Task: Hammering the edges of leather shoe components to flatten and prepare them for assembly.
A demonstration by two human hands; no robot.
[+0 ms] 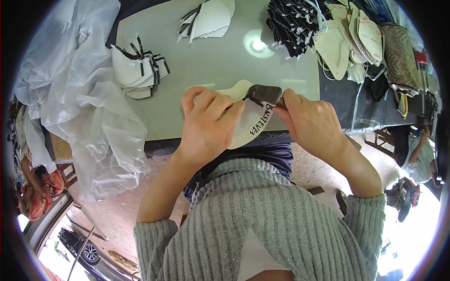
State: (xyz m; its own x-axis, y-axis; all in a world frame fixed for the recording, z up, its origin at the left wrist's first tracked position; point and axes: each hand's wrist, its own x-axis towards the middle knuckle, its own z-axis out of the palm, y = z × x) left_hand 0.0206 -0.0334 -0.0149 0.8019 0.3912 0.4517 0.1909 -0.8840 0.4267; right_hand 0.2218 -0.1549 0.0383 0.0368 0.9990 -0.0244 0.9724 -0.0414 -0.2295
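A cream curved shoe piece [249, 133] with dark lettering along one band lies at the near edge of the grey work board [197, 61]. My left hand [206, 124] is closed over its left side, with bent fingers pressing on it; the fingertips are partly hidden. My right hand [313, 117] grips a hammer by its handle. The dark hammer head [265, 94] is over the shoe piece, just right of my left fingers. I cannot tell whether it touches the piece.
White pieces with black edging [136, 75] sit at the board's left, and another white stack [211, 19] is at the back. Black pieces [293, 25] and cream cutouts [335, 49] are heaped at the right. Clear plastic sheeting [89, 107] drapes over the left edge.
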